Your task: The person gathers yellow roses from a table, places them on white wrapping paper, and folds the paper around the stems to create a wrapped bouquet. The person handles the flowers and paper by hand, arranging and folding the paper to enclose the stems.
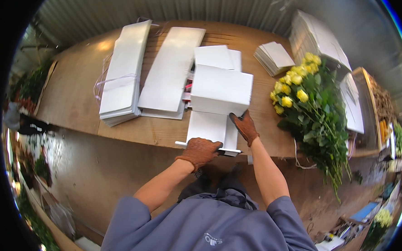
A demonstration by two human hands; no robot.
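Note:
Both my hands wear brown gloves with dark fingertips. My left hand (200, 152) is at the table's front edge, its fingers over the near end of a white folded cardboard sheet (207, 127). A dark thin thing shows by its fingertips; what it is I cannot tell. My right hand (245, 127) touches the lower right corner of a raised, bent white cardboard flap (221, 87). Smaller white pieces (214, 56) lie behind that flap. A bunch of yellow roses (302, 95) with long green stems lies to the right, its stems hanging past the table edge.
On the wooden table (77, 85), a tied stack of white cardboard (123, 70) and long flat sheets (173, 69) lie at left. A small card stack (275, 57), a tall stack (318, 39) and a wooden crate (371, 100) stand at right. Corrugated metal wall (193, 5) behind.

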